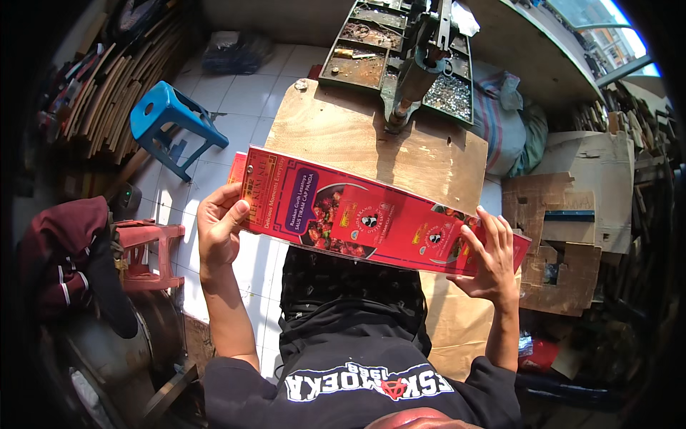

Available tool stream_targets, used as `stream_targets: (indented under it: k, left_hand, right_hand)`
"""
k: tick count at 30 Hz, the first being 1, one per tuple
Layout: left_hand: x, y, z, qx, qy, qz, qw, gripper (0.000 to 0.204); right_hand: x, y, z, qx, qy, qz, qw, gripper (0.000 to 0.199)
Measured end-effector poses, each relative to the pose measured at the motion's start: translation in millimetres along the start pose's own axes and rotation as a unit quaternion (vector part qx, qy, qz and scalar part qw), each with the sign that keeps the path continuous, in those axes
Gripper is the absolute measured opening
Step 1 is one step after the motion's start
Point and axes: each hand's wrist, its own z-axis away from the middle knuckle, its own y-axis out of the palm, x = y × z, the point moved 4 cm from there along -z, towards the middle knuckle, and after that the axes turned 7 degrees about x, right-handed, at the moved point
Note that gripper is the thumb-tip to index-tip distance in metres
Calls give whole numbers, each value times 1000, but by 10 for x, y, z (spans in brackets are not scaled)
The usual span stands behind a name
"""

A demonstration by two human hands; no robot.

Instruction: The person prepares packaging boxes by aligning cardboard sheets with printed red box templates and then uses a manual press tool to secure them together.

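Note:
A long red printed panel (400, 227) with food pictures and a glossy, clear-edged surface is held level across my lap, over the near part of a wooden board. My left hand (223, 223) pinches its left end, thumb on top and the other fingers mostly hidden beneath. At the right end my right hand (491, 259) grips it, fingers spread over the top face and thumb at the near edge. Another red layer shows behind the left end, so there may be more than one panel. A small metal eyelet sits near that left end.
Beyond the panel, a metal press (416, 82) stands over the wooden board (371, 139), flanked by compartment trays (366, 43) of small metal parts. A blue stool (168, 118) and red stool (150, 250) stand left. Cut cardboard (557, 286) and a sack (496, 107) lie right.

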Motion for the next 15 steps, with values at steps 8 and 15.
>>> stream_targets:
  k: [8,15]
  left_hand:
    - [-127,-94,-462,2,-45,-97,994,30]
    - [-106,-43,-1256,-18,-88,-499,862,33]
  right_hand:
    - [-335,-97,-125,7,16,-31,999,95]
    - [-826,58,-586,74,10,-172,982,92]
